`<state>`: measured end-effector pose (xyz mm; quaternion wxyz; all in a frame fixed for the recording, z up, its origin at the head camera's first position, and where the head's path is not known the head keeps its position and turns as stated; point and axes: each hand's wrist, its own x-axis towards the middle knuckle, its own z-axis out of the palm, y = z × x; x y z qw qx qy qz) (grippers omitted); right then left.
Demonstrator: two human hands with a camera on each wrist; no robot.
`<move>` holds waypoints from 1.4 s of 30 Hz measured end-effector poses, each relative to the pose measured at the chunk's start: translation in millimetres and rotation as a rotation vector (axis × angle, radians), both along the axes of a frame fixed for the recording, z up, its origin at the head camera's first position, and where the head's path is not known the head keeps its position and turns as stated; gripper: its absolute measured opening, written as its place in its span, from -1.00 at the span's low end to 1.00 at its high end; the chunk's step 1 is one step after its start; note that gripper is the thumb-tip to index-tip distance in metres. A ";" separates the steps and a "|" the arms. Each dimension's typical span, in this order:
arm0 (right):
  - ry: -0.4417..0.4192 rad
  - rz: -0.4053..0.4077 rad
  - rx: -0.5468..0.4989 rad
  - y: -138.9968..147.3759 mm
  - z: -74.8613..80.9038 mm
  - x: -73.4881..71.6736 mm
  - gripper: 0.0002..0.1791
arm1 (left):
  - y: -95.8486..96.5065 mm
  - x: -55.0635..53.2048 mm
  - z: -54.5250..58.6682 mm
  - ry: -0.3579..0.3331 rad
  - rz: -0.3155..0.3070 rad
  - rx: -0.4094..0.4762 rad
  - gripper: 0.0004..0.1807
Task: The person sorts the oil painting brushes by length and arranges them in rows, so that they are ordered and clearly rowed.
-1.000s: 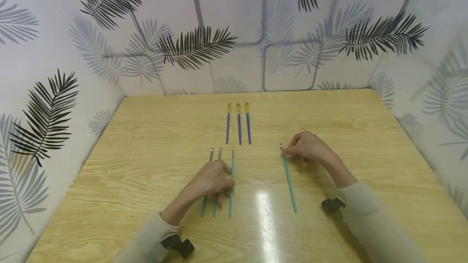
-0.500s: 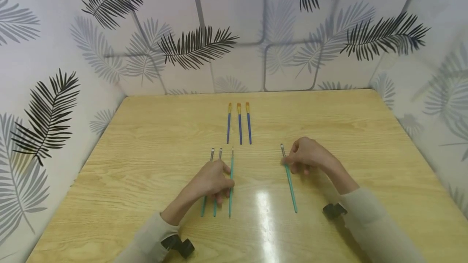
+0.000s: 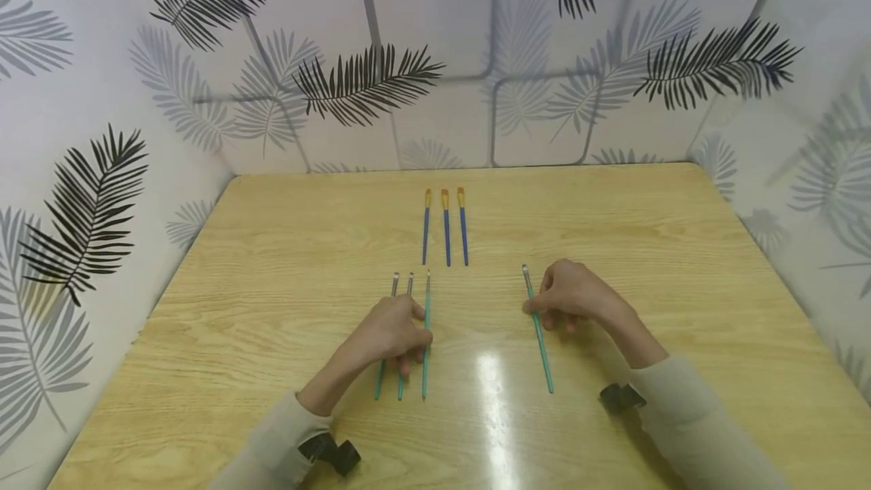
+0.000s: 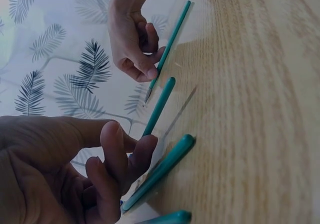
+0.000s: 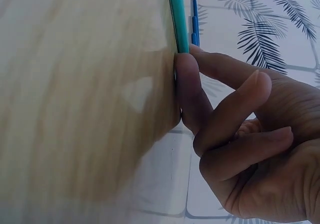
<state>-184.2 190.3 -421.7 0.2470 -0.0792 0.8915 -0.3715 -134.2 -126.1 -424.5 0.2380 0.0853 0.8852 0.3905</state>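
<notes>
My left hand (image 3: 391,331) pinches a thin green paintbrush (image 3: 425,373) between thumb and finger, its bristles pointing away from me. In the left wrist view that brush's handle (image 4: 159,106) slants up above the wood. Beneath and left of this hand lie two more green paintbrushes, a middle one (image 3: 401,386) and an outer one (image 3: 379,382), each partly covered by the hand. Farther right, my right hand (image 3: 574,293) pinches another green paintbrush (image 3: 543,354) just below its metal ferrule. Its handle (image 5: 178,24) runs along the tabletop in the right wrist view.
Three blue-handled paintbrushes (image 3: 447,237) with orange bristles lie side by side toward the back of the wooden table (image 3: 272,248). Leaf-patterned wall covering (image 3: 435,127) borders the table behind and at both sides. Each wrist bears a black strapped device (image 3: 330,452).
My left hand has shifted its green brush slightly left, closer to the other two. The right hand has slid down along its brush, from the tip end toward the upper handle.
</notes>
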 end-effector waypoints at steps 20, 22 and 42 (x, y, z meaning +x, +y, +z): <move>0.083 0.040 0.056 -6.2 -0.4 10.5 -0.66 | 0.4 -0.6 -0.4 -0.007 0.003 -0.029 -0.52; 0.096 0.050 0.066 -7.1 -0.1 11.2 -0.65 | 0.8 -0.7 0.1 -0.010 0.007 -0.034 -0.59; 0.088 0.071 -0.012 -9.9 3.2 11.7 -0.76 | -2.0 0.0 4.0 0.010 -0.009 -0.043 -0.80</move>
